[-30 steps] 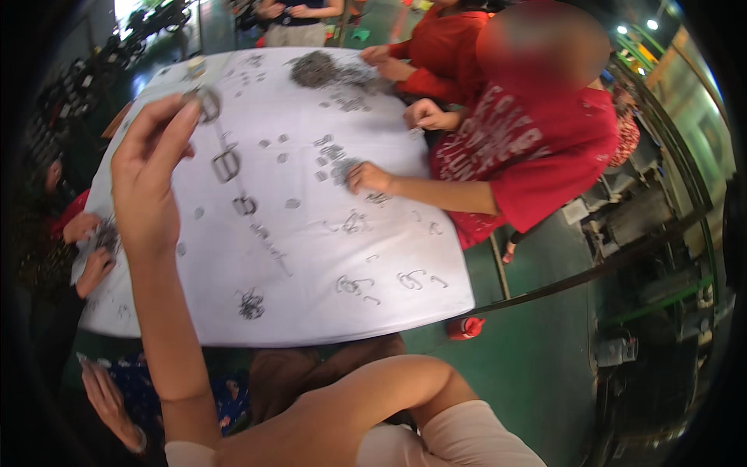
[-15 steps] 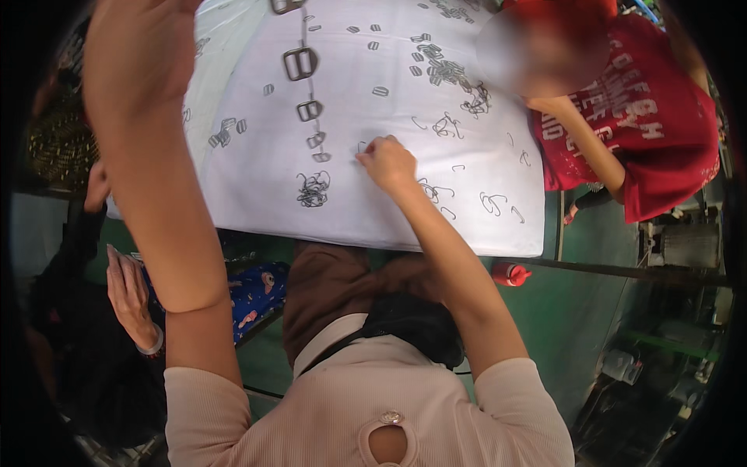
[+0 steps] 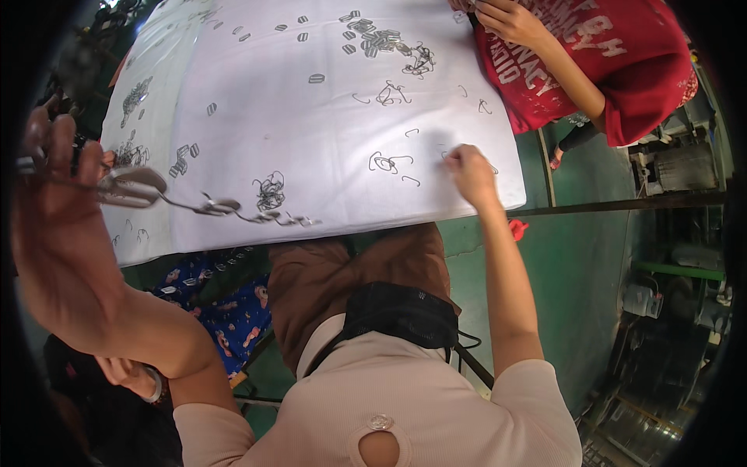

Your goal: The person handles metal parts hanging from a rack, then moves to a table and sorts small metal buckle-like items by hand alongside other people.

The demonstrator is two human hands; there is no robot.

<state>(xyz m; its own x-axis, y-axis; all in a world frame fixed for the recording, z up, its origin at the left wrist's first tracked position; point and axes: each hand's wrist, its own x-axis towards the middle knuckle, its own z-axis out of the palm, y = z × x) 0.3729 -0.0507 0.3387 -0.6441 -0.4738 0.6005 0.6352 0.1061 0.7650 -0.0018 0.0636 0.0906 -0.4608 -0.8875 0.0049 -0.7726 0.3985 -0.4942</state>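
Note:
At the far left, my left hand is raised close to the camera, fingers curled around one end of a chain of metal slide buckles. The chain slants down to the right, its tail near the front edge of the white-covered table. Over the table's right part, my right hand is closed in a pinch among thin wire hooks; whatever its fingertips hold is too small to make out. A tangled pile of wire hooks lies just above the chain's tail. More loose hooks lie left of my right hand.
A heap of small flat metal buckles lies toward the back, with other buckles at the left. A co-worker in a red shirt works at the right corner. Another person's hand is below my left arm. A red object shows beside the table.
My left hand has swung down and outward to the left, carrying the chain across the table's front. My right hand has moved right, to the hooks near the right edge. The view has shifted.

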